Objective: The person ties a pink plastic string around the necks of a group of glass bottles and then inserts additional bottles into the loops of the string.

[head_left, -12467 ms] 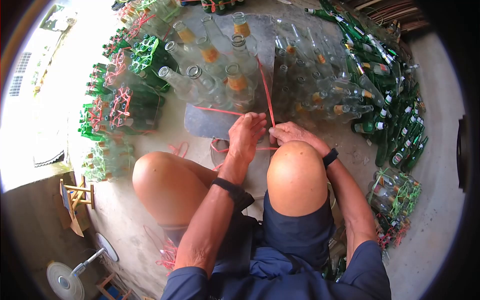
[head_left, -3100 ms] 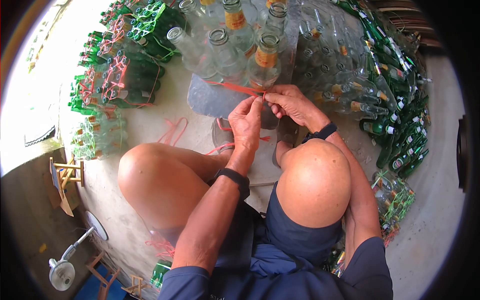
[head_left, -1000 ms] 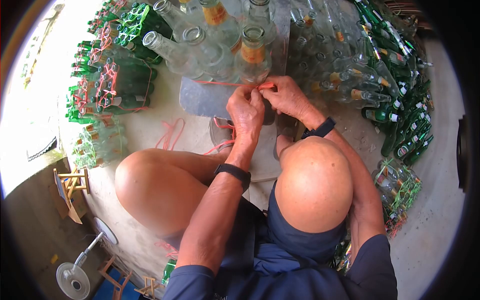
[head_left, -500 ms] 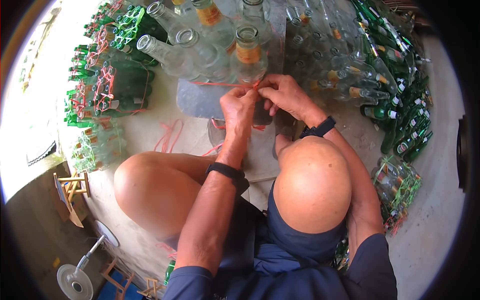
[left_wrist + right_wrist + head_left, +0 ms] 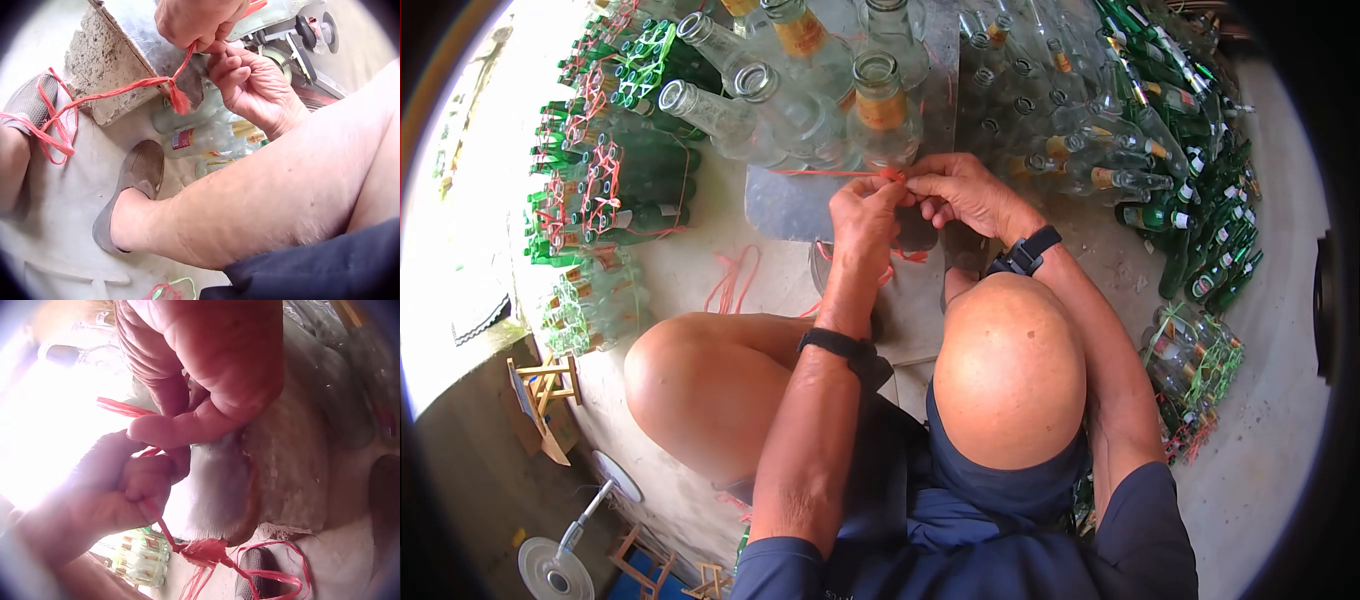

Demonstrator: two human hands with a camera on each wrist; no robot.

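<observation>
In the head view a cluster of clear glass bottles (image 5: 790,118) stands on a grey board (image 5: 785,208). A red plastic string (image 5: 830,173) runs low across the front of the cluster to a small bunched spot at the front bottle. There my left hand (image 5: 863,222) pinches the string between thumb and fingers. Right beside it my right hand (image 5: 972,196) pinches the string too, its other fingers loosely bent. The left wrist view shows a frayed tail of red string (image 5: 178,94) hanging from the left hand (image 5: 203,22). Fingers partly hide the crossing of the strands.
Green bottles (image 5: 640,170) tied in bundles stand at the left. Clear bottles (image 5: 1050,130) crowd the right of the board, with a heap of green bottles (image 5: 1200,220) beyond. Loose red string (image 5: 735,280) lies on the floor. A fan (image 5: 555,570) stands at lower left.
Earlier, the right hand held a string end up taut beside the bottles. Now both hands work together low at the front bottle, and the string's wide band has drawn into a small bunch.
</observation>
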